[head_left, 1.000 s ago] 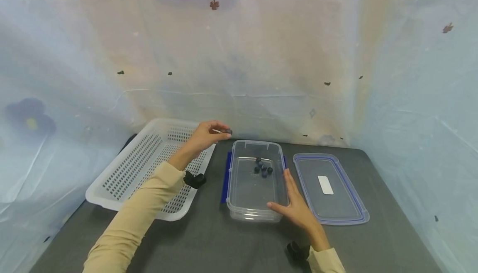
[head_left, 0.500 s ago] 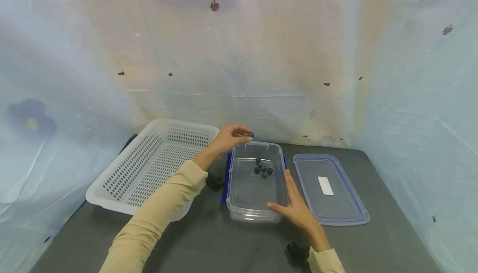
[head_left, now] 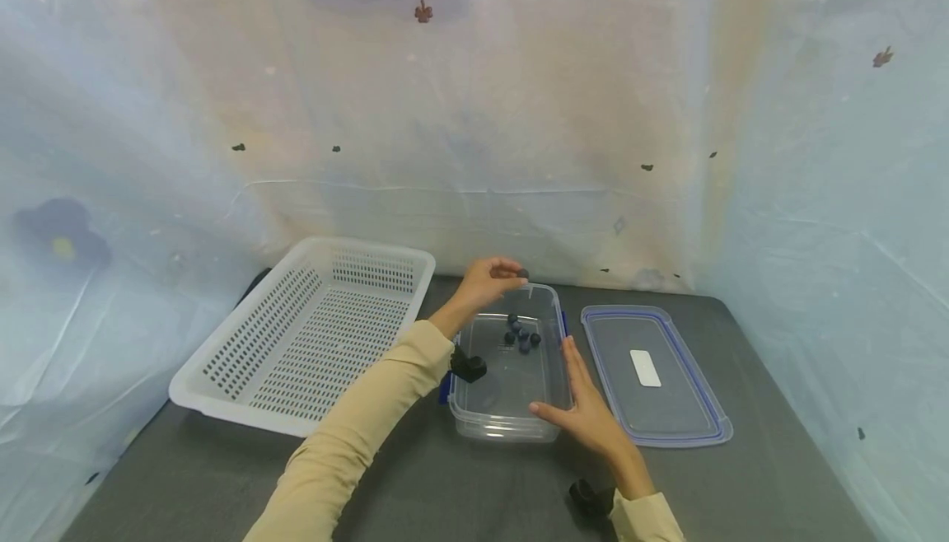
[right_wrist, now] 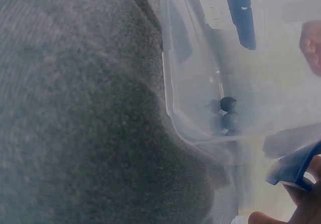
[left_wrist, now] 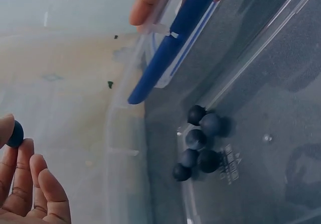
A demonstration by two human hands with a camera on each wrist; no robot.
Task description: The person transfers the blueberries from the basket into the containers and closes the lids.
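Thumb and fingertips of my left hand (head_left: 485, 281) pinch a single blueberry (left_wrist: 16, 134) above the far end of a clear plastic food container (head_left: 504, 427). Several blueberries (left_wrist: 196, 139) lie in a cluster on the container's floor, toward its far half. My right hand (head_left: 591, 414) rests along the container's near right side, fingers straight and thumb spread over the front corner. A blue side latch (left_wrist: 165, 58) hangs from the rim beside the right hand's fingers in the left wrist view.
To the left stands a white perforated basket (head_left: 222, 404), close beside the container. A clear lid (head_left: 670, 414) with a blue seal and white label lies on the dark table (head_left: 771, 476) to the right. Patterned plastic sheeting (head_left: 519, 114) surrounds the table.
My left hand has carried the blueberry rightward from above the basket's right edge to above the container's far end. The right hand and the cluster of blueberries have stayed put.
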